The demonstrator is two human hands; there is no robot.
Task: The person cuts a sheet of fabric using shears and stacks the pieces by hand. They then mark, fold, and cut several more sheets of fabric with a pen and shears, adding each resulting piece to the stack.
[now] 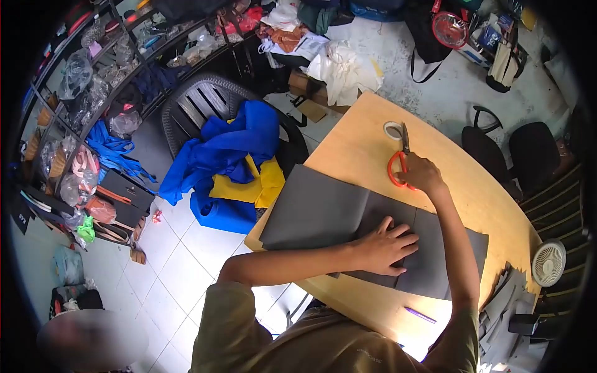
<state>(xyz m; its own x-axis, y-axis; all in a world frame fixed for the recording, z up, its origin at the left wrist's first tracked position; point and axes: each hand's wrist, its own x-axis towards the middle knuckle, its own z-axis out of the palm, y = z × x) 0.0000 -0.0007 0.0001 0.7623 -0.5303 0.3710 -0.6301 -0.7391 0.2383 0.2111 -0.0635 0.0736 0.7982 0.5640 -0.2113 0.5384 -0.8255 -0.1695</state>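
Observation:
My left hand lies with its fingers spread on a dark grey sheet on the table. Another part of the dark material, a wide flap, extends to the left and hangs slightly past the table's edge. Beyond the sheet, my right hand grips the scissors by their red-orange handle, the blades pointing away from me. A roll of tape lies beside the blades. Some of the fingers around the handle are hidden by the hand itself.
The wooden table carries a purple pen near me. Blue and yellow fabric covers a black chair at the left. Grey scraps and a white fan are at the right. Crowded shelves stand at the left.

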